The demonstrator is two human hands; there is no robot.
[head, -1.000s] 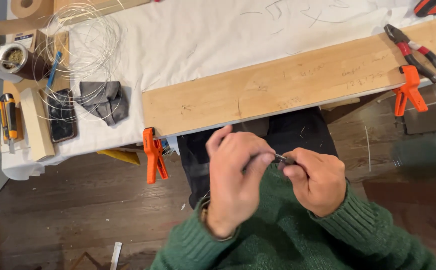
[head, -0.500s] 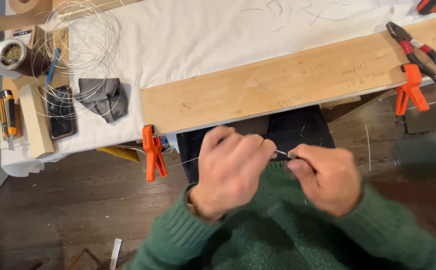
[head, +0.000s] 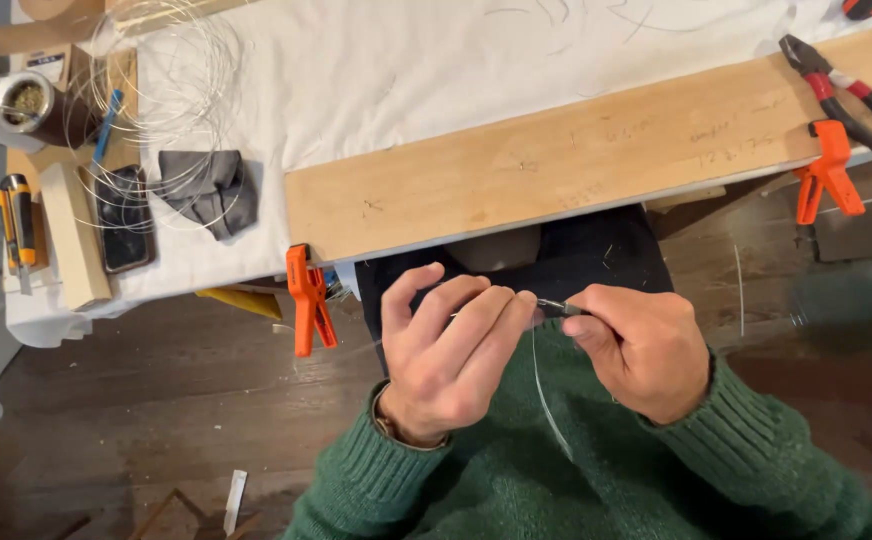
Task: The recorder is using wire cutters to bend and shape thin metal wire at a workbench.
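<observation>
My left hand (head: 448, 360) and my right hand (head: 641, 345) meet in front of my chest, below the table edge. Both pinch a thin silver wire (head: 546, 390) between fingertips; a loose length of it curves down over my green sweater. A small dark piece (head: 554, 306) sits between the two sets of fingertips, held by my right thumb and forefinger. What that piece is I cannot tell. A long wooden board (head: 576, 160) lies clamped along the table's near edge just above my hands.
Two orange clamps (head: 308, 298) (head: 828, 172) grip the board. Red-handled pliers (head: 841, 88) lie at the right end. A coil of wire (head: 171, 95), grey cloth (head: 211, 188), phone (head: 123, 218), wood block (head: 74, 235), utility knife (head: 14, 215) and tape roll (head: 24, 100) sit left on the white cover.
My hands have shifted slightly and drawn together again at the fingertips. The wire now hangs in a longer loop down over the sweater.
</observation>
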